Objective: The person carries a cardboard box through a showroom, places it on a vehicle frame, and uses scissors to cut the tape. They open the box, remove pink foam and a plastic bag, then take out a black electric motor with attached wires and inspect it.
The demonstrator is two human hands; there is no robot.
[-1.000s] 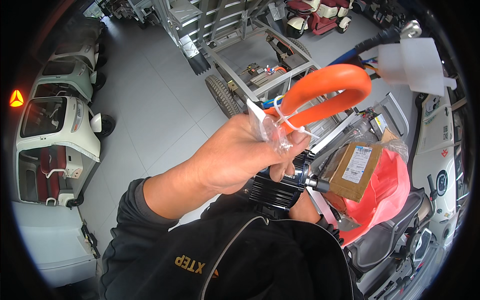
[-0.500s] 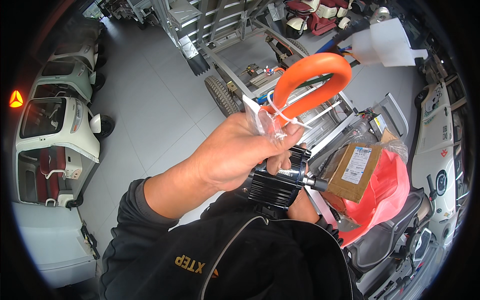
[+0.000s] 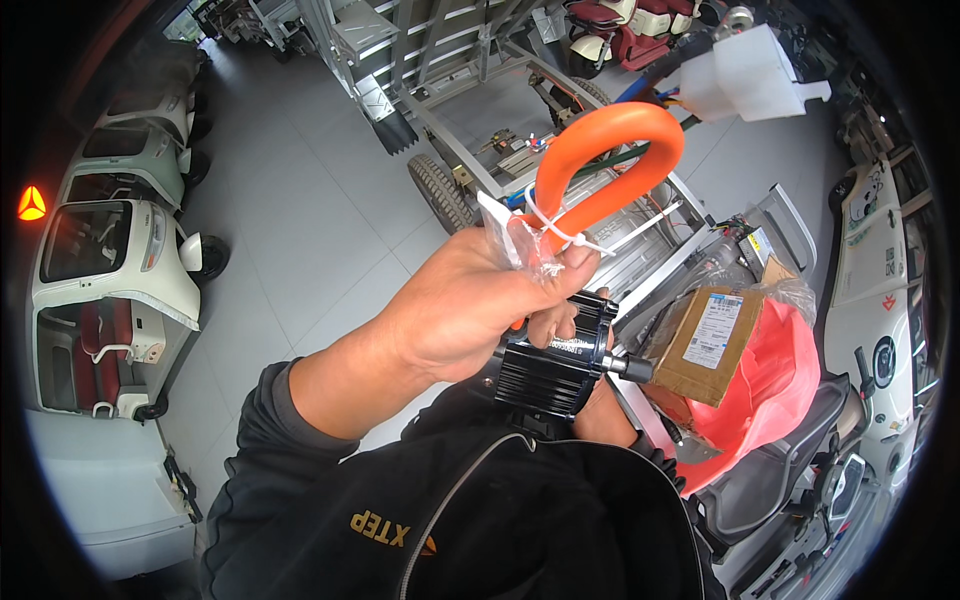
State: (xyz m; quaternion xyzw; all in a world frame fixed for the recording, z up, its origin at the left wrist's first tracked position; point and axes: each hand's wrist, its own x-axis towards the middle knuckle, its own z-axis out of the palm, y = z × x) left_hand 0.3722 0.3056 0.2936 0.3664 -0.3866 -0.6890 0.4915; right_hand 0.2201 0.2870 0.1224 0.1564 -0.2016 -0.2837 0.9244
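My left hand is closed round the base of a thick orange cable loop, bound with a white zip tie and partly wrapped in clear plastic film. Just below it is a black finned motor with a metal shaft sticking out to the right. My right hand holds the motor from behind, mostly hidden by it. Fingertips curl over the motor's upper side, under my left hand. Beyond the loop hangs a white plastic connector on coloured wires.
An opened cardboard box lies on pink plastic at the right, by a grey seat. Ahead stands a bare metal vehicle frame with tyres. Small white vehicles line the left; a white one stands far right.
The orange cable loop and the white connector have shifted slightly to the left. My hands and the motor have hardly moved.
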